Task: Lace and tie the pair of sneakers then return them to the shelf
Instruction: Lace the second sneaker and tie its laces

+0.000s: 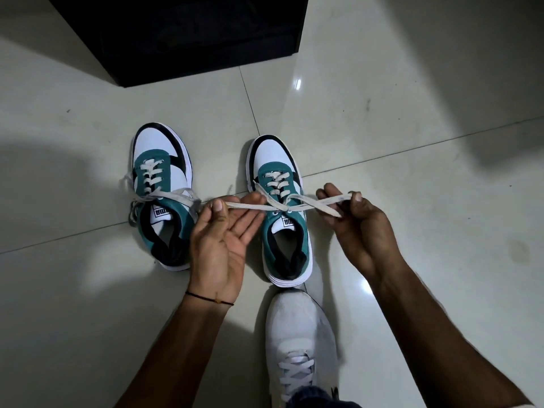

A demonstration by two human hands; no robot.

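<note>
Two white, teal and black sneakers stand side by side on the tiled floor, toes pointing away from me. The left sneaker (160,198) has its white laces tied in a bow. On the right sneaker (279,213) the lace (276,205) is crossed into a first knot over the tongue. My left hand (219,234), palm up, pinches the lace end that runs out to the left. My right hand (357,223) pinches the other end out to the right. Both ends are pulled taut sideways.
A dark shelf unit or cabinet (182,33) stands on the floor beyond the sneakers. My own foot in a white laced shoe (298,346) rests just behind the right sneaker's heel. Pale glossy floor tiles (412,113) spread all around.
</note>
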